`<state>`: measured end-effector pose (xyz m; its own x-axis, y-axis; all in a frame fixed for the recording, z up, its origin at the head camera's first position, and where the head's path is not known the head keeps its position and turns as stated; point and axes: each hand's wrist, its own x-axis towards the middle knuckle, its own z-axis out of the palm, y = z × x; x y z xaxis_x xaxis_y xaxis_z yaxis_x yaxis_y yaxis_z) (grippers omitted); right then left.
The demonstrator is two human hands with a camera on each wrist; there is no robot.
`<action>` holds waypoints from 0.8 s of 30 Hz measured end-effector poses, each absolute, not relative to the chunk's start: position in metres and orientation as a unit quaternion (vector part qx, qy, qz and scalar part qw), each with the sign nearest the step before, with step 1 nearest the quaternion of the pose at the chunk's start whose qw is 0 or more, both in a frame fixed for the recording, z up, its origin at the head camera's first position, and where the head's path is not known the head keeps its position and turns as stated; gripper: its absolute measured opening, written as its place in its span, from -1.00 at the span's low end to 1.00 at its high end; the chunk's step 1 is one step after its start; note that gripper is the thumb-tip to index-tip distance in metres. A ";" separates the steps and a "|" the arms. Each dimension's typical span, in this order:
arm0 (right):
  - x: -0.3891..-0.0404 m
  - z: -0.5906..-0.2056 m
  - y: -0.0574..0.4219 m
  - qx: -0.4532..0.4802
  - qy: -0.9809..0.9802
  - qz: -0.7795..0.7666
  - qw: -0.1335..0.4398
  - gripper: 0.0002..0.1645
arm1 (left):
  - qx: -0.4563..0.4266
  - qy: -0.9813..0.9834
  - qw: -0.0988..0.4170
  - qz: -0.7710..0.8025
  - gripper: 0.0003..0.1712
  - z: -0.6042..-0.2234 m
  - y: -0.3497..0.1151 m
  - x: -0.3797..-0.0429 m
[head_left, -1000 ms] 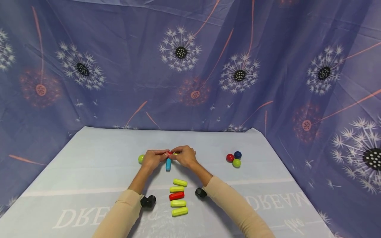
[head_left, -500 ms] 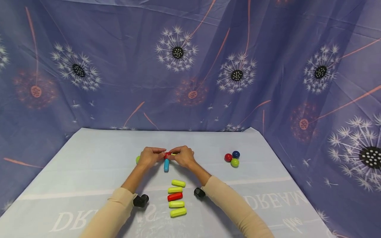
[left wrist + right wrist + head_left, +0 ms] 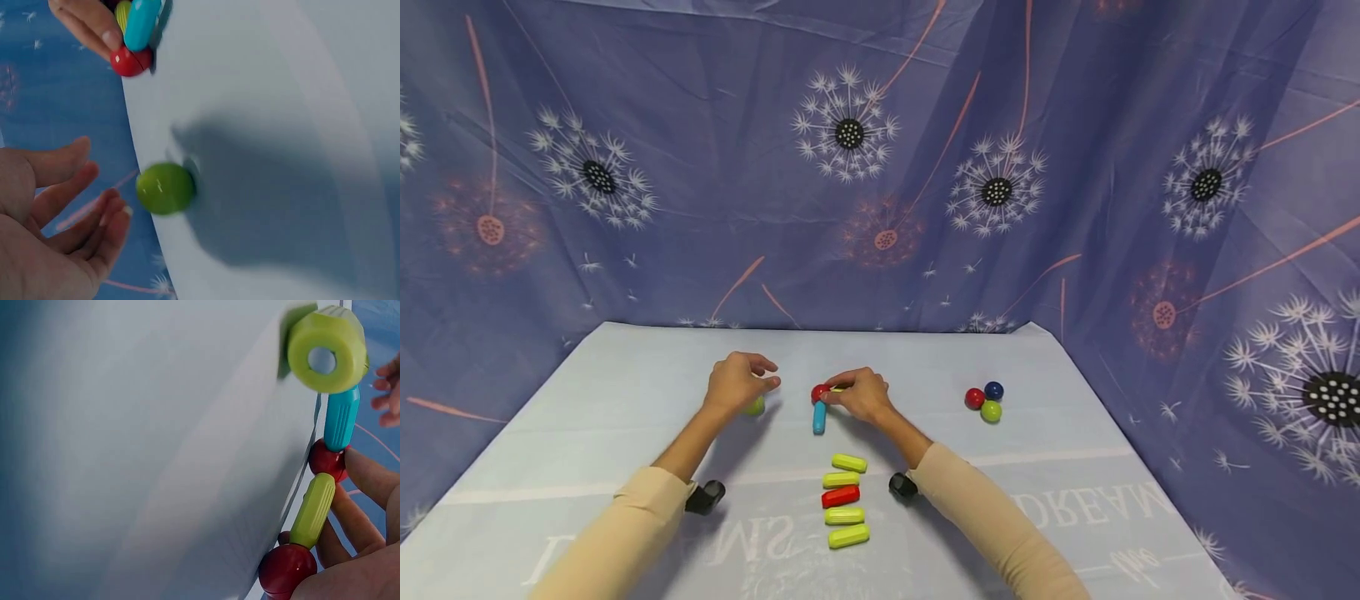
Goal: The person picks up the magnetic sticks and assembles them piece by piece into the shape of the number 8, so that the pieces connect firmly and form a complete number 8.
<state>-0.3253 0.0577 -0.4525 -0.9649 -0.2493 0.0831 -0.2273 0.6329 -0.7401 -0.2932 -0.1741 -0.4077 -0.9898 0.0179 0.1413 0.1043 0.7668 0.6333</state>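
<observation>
My right hand (image 3: 862, 396) pinches a red toy ball (image 3: 818, 393) low over the table. Joined to that ball are a blue rod (image 3: 819, 418), pointing towards me, and a yellow-green rod (image 3: 314, 510), partly covered by the hand in the head view. A second, darker red ball (image 3: 287, 572) sits at the yellow-green rod's other end, by the palm. To the left, my left hand (image 3: 736, 385) hovers with relaxed, parted fingers, holding nothing. A green ball (image 3: 165, 189) rests on the table just beyond its fingertips, partly hidden by the hand in the head view.
Several loose rods lie in a column nearer to me, yellow-green ones (image 3: 848, 536) and a red one (image 3: 840, 497). At right, a red ball (image 3: 974, 398), a blue ball (image 3: 994, 390) and another green ball (image 3: 991, 411) sit together. A patterned cloth (image 3: 700, 167) hangs behind the table.
My left hand has let go of the red ball and moved left to above the green ball. The right hand stays on the joined pieces.
</observation>
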 end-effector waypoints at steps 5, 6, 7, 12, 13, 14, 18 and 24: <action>-0.326 -0.453 0.058 -0.126 0.903 -0.411 0.018 -0.72 | -0.033 -0.943 0.013 -0.331 -0.60 -0.411 -0.195 -0.286; -0.326 -0.453 0.058 -0.126 0.903 -0.411 0.020 -0.72 | -0.033 -0.942 0.003 -0.333 -0.59 -0.412 -0.198 -0.284; -0.326 -0.453 0.058 -0.126 0.903 -0.411 0.020 -0.72 | -0.033 -0.941 -0.006 -0.336 -0.58 -0.413 -0.201 -0.283; -0.327 -0.453 0.059 -0.128 0.904 -0.408 0.020 -0.73 | -0.041 -0.939 -0.034 -0.340 -0.55 -0.419 -0.209 -0.280; -0.327 -0.453 0.059 -0.127 0.904 -0.409 0.020 -0.73 | -0.043 -0.939 -0.035 -0.340 -0.55 -0.421 -0.210 -0.279; -0.327 -0.453 0.059 -0.127 0.903 -0.409 0.020 -0.73 | -0.044 -0.938 -0.034 -0.341 -0.55 -0.421 -0.210 -0.279; -0.327 -0.453 0.059 -0.123 0.903 -0.411 0.022 -0.72 | -0.041 -0.937 -0.024 -0.346 -0.58 -0.424 -0.211 -0.278; -0.327 -0.452 0.058 -0.120 0.903 -0.411 0.026 -0.71 | -0.045 -0.933 -0.027 -0.355 -0.59 -0.425 -0.208 -0.275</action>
